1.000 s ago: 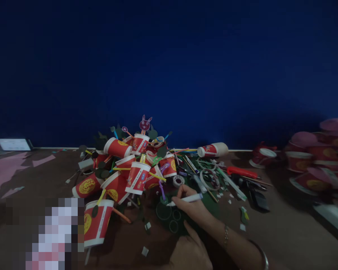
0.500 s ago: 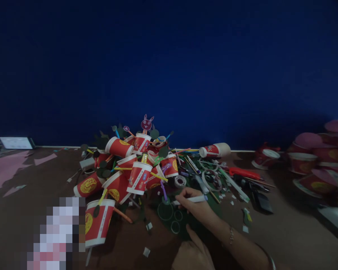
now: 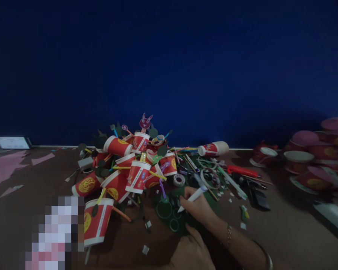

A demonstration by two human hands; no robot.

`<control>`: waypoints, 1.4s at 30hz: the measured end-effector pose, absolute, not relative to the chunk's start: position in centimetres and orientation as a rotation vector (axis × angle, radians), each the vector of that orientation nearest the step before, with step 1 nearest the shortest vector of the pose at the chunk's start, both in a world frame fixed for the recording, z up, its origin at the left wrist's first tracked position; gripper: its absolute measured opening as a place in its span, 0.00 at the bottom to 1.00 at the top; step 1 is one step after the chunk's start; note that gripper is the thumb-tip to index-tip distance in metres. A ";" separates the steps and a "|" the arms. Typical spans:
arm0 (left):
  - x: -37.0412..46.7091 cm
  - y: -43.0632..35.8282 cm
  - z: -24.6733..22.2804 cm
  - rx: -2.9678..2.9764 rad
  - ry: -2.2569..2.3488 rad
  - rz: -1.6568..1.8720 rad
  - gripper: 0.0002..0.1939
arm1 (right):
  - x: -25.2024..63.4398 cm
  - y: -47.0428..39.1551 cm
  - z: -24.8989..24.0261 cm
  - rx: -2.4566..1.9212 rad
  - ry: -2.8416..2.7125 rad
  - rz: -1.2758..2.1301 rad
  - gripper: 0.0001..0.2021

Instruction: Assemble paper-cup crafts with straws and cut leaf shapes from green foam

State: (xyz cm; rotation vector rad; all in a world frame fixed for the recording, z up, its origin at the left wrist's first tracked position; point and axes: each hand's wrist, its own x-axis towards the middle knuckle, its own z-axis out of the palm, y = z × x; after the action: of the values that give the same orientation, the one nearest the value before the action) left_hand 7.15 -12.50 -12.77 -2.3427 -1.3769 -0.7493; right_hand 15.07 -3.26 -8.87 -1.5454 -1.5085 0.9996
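Observation:
A white marker is gripped in my right hand, its tip down on a small circle drawn on the dark green paper. Beside it, the paper bears a larger circle and another small circle. My left hand rests at the paper's near side, index finger stretched onto the sheet; its other fingers are mostly hidden. At the top of the large circle lies the end of a purple straw. A tape roll sits just beyond my right hand.
Red paper cups with straws and cut-outs are heaped on the left. Clear tape rings, a red-handled tool and paper scraps lie to the right. More cups stand far right; pink paper is at far left.
My right hand has shifted down slightly and tilted the marker more steeply. Its tip has gone from near the large circle to the upper small circle. My left hand stays almost still.

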 end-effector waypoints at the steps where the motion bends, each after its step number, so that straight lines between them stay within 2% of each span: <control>1: 7.2 -12.4 -12.8 -2.316 -1.429 -0.719 0.18 | 15.1 -3.3 -8.8 -1.554 -1.514 0.992 0.11; 4: 7.3 -12.4 -12.4 -2.238 -1.501 -0.712 0.16 | 15.1 -3.4 -8.7 -1.558 -1.533 1.008 0.11; 8: 7.2 -12.2 -12.1 -2.286 -1.328 -0.687 0.17 | 15.1 -3.4 -8.6 -1.539 -1.547 1.032 0.11; 18: 6.5 -12.1 -13.1 -2.328 -1.231 -0.727 0.18 | 15.0 -3.5 -8.6 -1.554 -1.603 0.957 0.11; 24: 6.5 -12.0 -14.1 -2.427 -1.202 -0.596 0.19 | 14.9 -3.6 -8.2 -1.543 -1.621 1.001 0.11; 30: 6.4 -12.0 -13.1 -2.402 -1.064 -0.537 0.20 | 14.8 -3.6 -8.0 -1.557 -1.622 1.005 0.11; 34: 6.6 -12.2 -12.2 -2.362 -1.125 -0.527 0.19 | 14.9 -3.6 -8.1 -1.546 -1.608 0.998 0.10; 42: 6.7 -12.1 -10.7 -2.272 -1.214 -0.716 0.16 | 15.0 -3.4 -8.0 -1.551 -1.470 1.072 0.10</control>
State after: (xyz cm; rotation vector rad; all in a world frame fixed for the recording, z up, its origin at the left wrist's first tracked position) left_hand 6.70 -12.14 -10.70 -2.2723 -1.2143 -0.7159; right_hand 14.95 -3.41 -8.04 -1.5513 -1.4699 1.0724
